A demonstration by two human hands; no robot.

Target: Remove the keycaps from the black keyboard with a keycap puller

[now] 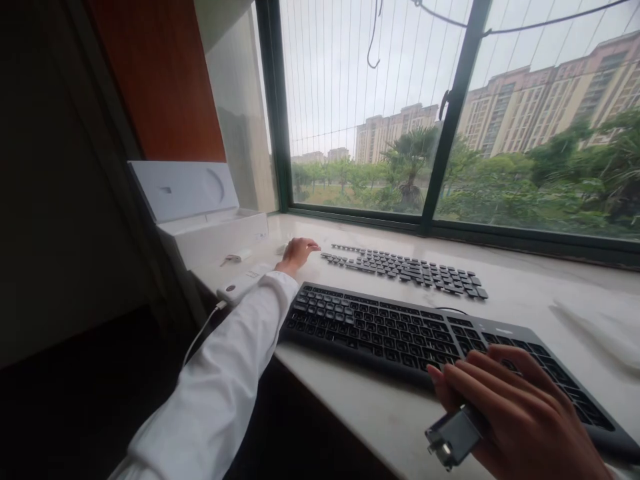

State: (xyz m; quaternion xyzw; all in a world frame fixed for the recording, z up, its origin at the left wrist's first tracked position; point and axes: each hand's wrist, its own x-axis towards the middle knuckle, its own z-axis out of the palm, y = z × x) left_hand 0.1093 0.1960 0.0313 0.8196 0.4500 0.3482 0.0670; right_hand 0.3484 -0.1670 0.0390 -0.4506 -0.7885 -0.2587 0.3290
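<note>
My left hand [297, 255] reaches out to the left end of several rows of loose keycaps [407, 267] on the pale sill. Its thumb and fingers come together in a pinch; whether a keycap is between the tips is too small to make out. My right hand [525, 407] is closed around a dark grey, block-shaped tool with metal prongs [457, 433], above the right part of a black keyboard [390, 333]. Keycaps sit on the keyboard's upper left keys, while most other positions show bare switches.
An open white box [215, 237] stands at the left by the wall. Near it lie a small white item with a key-like metal piece [237, 257] and a white device with a cable [237, 290]. A translucent plastic bag [600, 327] lies at right. The window [360, 133] borders the sill.
</note>
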